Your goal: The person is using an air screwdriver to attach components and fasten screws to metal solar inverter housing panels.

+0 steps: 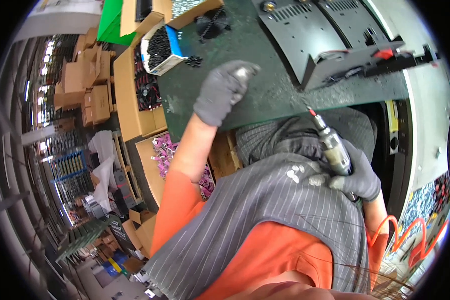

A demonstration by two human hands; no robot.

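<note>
My left hand (219, 94), in a grey glove with worn pale fingertips, is over the dark green tabletop (257, 97). Its fingers are curled together, and whatever they may hold is hidden. My right hand (361, 175), gloved alike, wraps round a screwdriver with a grey-silver body (333, 150), close to my lap. The driver's red-ringed tip points up toward the table's near edge. Beyond it on the table stand dark metal panels (302, 37) with slots and holes, joined to an upright plate (330, 67) carrying wires and a red part.
A blue-and-white box of small black parts (160, 47) stands at the table's left, a black fan (212, 23) behind it. Cartons of dark cabled parts (147, 87) and pink-purple pieces (167, 150) sit beside the table. An orange coiled hose (397, 232) hangs at the right.
</note>
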